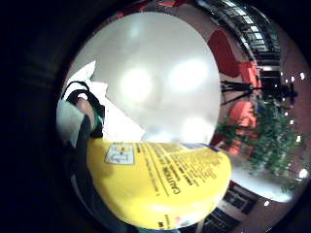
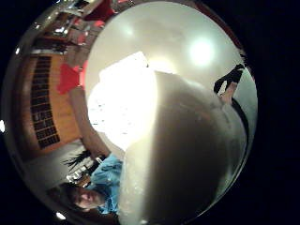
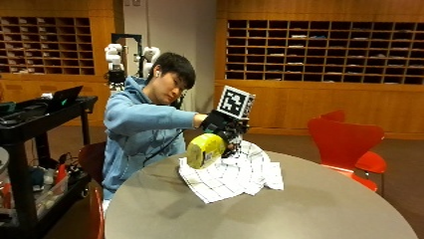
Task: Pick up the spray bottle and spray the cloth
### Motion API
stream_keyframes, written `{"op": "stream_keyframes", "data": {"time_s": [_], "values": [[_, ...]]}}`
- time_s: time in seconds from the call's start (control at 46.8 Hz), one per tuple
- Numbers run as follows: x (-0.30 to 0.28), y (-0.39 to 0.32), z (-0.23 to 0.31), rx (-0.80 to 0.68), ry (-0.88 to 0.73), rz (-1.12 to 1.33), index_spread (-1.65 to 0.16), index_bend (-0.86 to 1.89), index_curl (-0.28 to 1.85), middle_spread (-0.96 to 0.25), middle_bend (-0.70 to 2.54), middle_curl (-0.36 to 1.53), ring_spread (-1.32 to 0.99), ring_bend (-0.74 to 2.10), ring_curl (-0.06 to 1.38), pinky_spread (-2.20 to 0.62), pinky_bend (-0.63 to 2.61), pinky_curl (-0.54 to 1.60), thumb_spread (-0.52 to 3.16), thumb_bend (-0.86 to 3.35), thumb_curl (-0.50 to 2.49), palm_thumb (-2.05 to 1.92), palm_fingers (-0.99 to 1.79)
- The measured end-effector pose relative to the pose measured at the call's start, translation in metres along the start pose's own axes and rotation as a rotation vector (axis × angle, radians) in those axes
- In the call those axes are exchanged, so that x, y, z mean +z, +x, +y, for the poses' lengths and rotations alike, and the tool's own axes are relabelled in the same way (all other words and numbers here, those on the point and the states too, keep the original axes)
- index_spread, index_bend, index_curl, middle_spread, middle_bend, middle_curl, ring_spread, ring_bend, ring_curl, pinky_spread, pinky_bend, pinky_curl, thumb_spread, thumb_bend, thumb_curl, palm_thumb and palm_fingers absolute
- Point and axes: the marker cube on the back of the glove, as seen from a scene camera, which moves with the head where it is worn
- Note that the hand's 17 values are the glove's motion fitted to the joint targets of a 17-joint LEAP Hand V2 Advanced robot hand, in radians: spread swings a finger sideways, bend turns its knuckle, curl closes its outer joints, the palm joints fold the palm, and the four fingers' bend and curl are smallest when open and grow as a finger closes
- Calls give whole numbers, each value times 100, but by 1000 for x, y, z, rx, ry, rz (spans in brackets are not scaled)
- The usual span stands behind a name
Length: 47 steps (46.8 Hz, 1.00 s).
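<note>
A yellow spray bottle (image 3: 204,150) is tipped over a white checked cloth (image 3: 232,174) that lies spread on the round grey table (image 3: 298,209). My gloved right hand (image 3: 222,124) grips the bottle at its upper end, just above the cloth's far edge. The bottle's yellow label (image 1: 160,182) fills much of the little finger side palm view, with a fingertip (image 1: 87,108) beside it. In the thumb side palm view the pale body of the bottle (image 2: 187,154) sits close, with the bright cloth (image 2: 122,108) behind it.
A red chair (image 3: 344,142) stands at the table's right side. A black cart (image 3: 40,149) with gear is on the left. Wooden cubby shelves (image 3: 318,50) line the back wall. The table's near half is bare grey surface.
</note>
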Motion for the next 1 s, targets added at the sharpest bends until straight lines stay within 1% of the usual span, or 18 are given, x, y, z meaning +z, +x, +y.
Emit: {"op": "stream_keyframes", "data": {"time_s": [0.15,0.235,0.342,0.449,0.535,0.577,0.62,0.727,0.812,0.919,1.005], "values": [[-3,-27,6,18,-62,190,-23,34,51,-17,54,50,-21,54,45,-28,35,37,9,-3,72,98,137],[1,-41,9,9,-86,293,-23,35,52,-16,54,50,-21,54,45,-29,35,37,8,-4,72,98,137],[9,-49,6,32,-102,391,-23,36,52,-16,54,50,-21,54,45,-30,35,37,8,-4,73,98,137],[13,-54,5,13,-91,402,-23,37,52,-16,55,49,-21,54,46,-30,35,37,7,-4,74,98,137],[9,-57,5,-9,-39,349,-23,37,52,-16,55,49,-21,54,46,-30,35,38,7,-4,74,97,137],[3,-57,5,-17,2,291,-23,37,52,-16,55,49,-22,54,46,-30,35,38,7,-4,74,97,137],[-5,-58,6,-24,53,183,-23,37,52,-16,55,49,-22,54,46,-30,35,38,7,-4,74,97,137],[-36,-71,10,-67,249,-195,-23,37,52,-16,55,49,-22,54,46,-30,35,38,7,-4,74,98,137],[-61,-86,13,-85,403,-443,-23,37,52,-16,55,49,-22,54,46,-30,36,38,7,-4,75,98,137],[-90,-125,22,-152,577,-744,-23,35,52,-16,55,49,-22,54,46,-30,36,38,7,-4,75,98,136],[-104,-158,23,-209,665,-948,-23,35,52,-16,54,49,-22,53,46,-30,37,38,7,-4,75,98,135]]}}
